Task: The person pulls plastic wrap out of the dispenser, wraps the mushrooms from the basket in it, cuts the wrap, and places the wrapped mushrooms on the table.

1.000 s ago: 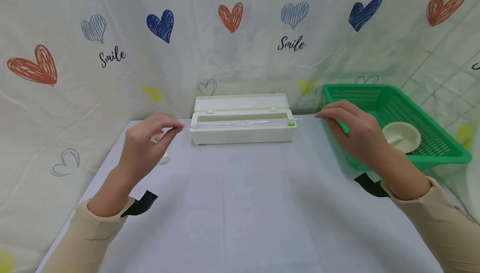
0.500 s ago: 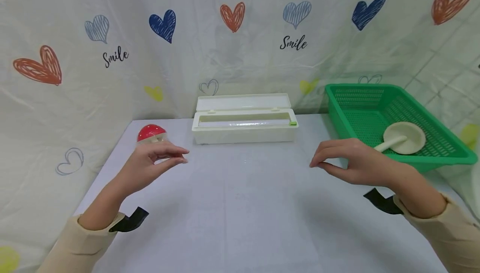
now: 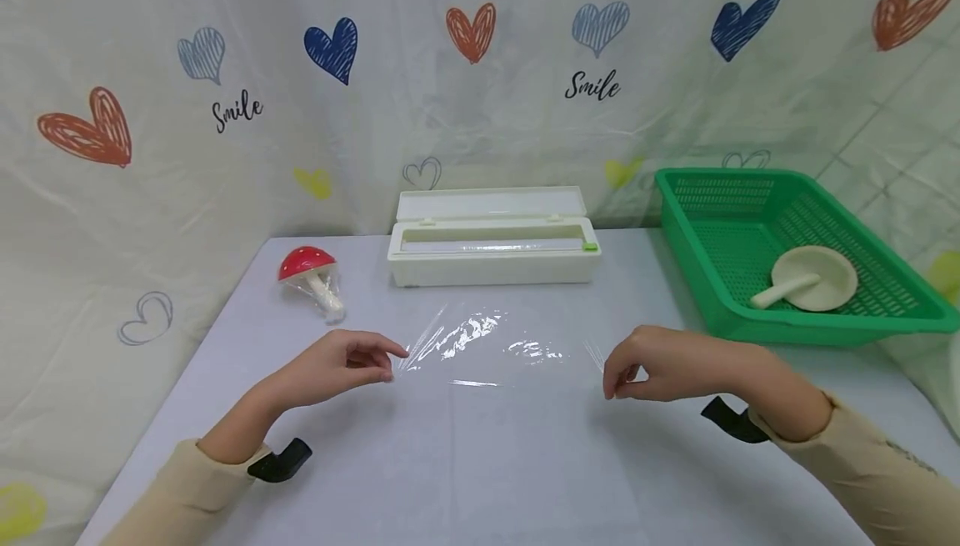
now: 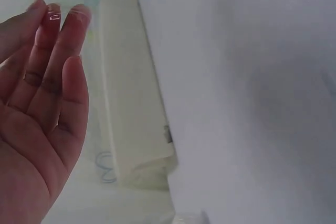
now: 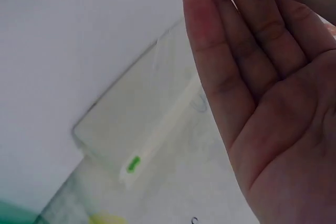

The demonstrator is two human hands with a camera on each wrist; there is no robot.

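Note:
A clear sheet of cling film [image 3: 468, 338], visible by its shiny creases, spreads between my two hands low over the table in front of the dispenser. My left hand [image 3: 330, 369] pinches its left side with thumb and fingertips, and film glints on those fingers in the left wrist view. At the other side my right hand [image 3: 675, 365] pinches the film, fingers bent down toward the thumb. Behind the sheet stands a white cling film dispenser [image 3: 495, 270], its lid [image 3: 491, 204] raised, with a roll inside and a green slider [image 3: 590, 247] at its right end.
Left of the dispenser lies a red-capped toy mushroom [image 3: 307, 261] with clear film around its pale stem. A green basket [image 3: 810, 333] stands at the right with a cream mushroom-shaped piece [image 3: 817, 279] in it. A heart-printed sheet [image 3: 525, 129] hangs behind the table.
Both hands have come down and toward me from beside the dispenser, bringing the film low over the table. The toy mushroom, earlier behind my left hand, now shows fully.

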